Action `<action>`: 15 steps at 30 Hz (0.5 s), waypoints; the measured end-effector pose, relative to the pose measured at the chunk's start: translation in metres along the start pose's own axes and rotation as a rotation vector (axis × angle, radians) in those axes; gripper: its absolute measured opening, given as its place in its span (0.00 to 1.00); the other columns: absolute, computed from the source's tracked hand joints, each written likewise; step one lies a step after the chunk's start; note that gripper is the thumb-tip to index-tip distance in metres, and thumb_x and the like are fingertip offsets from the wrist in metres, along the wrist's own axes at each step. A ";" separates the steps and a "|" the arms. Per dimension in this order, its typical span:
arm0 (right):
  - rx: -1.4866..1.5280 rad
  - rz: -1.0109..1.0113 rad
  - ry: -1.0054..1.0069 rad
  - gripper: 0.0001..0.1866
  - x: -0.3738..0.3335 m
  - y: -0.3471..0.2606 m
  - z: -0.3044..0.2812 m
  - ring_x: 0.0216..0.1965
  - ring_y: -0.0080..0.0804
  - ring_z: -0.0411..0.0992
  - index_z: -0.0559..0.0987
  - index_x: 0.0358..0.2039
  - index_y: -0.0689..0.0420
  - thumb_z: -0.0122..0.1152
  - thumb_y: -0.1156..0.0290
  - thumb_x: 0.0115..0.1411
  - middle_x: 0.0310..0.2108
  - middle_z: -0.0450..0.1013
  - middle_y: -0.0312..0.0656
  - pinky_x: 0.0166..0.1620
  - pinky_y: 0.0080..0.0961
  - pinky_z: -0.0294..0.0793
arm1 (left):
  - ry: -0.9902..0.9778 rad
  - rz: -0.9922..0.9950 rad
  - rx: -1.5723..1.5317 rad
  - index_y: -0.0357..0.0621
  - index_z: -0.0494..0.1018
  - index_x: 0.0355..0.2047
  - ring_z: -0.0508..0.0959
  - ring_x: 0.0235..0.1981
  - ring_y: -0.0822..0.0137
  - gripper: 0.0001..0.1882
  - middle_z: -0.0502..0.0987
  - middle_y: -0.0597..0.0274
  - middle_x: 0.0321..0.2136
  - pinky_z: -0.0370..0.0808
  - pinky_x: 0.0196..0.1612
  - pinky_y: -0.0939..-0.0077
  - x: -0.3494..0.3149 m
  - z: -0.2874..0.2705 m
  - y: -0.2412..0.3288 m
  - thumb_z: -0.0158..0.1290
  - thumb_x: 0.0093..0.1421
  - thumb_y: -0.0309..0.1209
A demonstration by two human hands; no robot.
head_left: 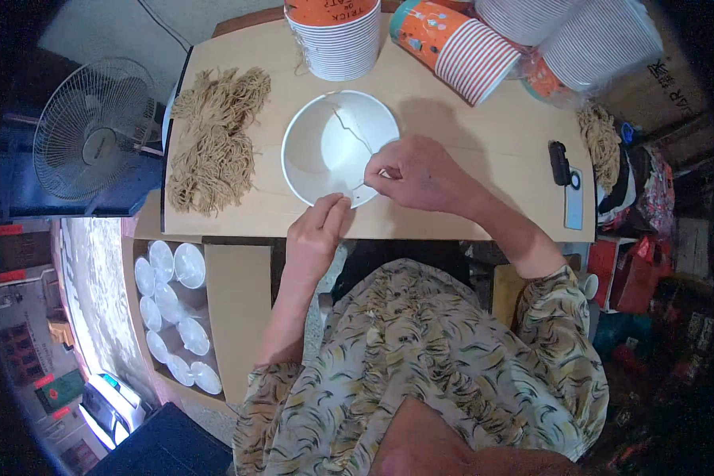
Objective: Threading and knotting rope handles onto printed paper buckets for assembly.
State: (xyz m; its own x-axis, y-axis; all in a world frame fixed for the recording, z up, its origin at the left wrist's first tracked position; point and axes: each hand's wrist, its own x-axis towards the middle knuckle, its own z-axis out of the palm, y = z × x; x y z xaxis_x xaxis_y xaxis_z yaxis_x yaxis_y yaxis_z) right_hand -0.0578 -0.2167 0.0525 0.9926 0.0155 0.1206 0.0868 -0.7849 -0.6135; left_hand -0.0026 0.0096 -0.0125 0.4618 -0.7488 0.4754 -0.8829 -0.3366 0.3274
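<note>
A white-lined paper bucket stands on the table in front of me, its opening facing up. A thin tan string runs from its far rim down across the inside toward my right hand. My right hand is over the bucket's near right rim, thumb and fingers pinched together on the string. At the near rim, my left hand grips the bucket's wall with bent fingers. Where the string passes between the two hands is partly hidden by my fingers. Loose bundles of tan string lie left of the bucket.
Behind the bucket rises a stack of orange paper buckets; another stack lies tilted beside wrapped ones. A phone and a small black object lie at right. Left are a fan and a carton beside stacked clear cups.
</note>
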 end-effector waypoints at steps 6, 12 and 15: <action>0.100 0.001 -0.010 0.06 -0.001 0.004 0.009 0.19 0.37 0.70 0.80 0.23 0.58 0.63 0.69 0.49 0.17 0.70 0.42 0.27 0.34 0.69 | 0.017 0.020 0.031 0.41 0.77 0.42 0.82 0.33 0.61 0.14 0.79 0.60 0.41 0.80 0.32 0.72 -0.003 0.001 0.004 0.60 0.54 0.25; 0.119 0.110 -0.146 0.08 0.005 0.006 0.009 0.28 0.43 0.78 0.82 0.22 0.56 0.65 0.65 0.45 0.24 0.79 0.44 0.34 0.38 0.77 | 0.033 0.046 0.035 0.41 0.77 0.42 0.82 0.31 0.63 0.13 0.80 0.61 0.40 0.80 0.31 0.73 -0.002 -0.001 0.006 0.60 0.55 0.25; 0.127 0.098 -0.169 0.08 0.005 0.009 0.012 0.28 0.44 0.78 0.82 0.22 0.56 0.65 0.65 0.45 0.24 0.78 0.45 0.34 0.39 0.77 | 0.013 0.054 0.056 0.41 0.77 0.42 0.81 0.31 0.63 0.13 0.79 0.61 0.40 0.79 0.30 0.73 -0.003 -0.002 0.007 0.60 0.55 0.26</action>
State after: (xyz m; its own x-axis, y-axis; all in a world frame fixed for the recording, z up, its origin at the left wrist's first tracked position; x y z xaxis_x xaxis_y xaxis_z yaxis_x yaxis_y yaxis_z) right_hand -0.0506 -0.2157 0.0381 0.9960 0.0546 -0.0705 -0.0117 -0.7037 -0.7104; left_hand -0.0098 0.0114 -0.0100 0.4144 -0.7592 0.5018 -0.9096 -0.3277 0.2554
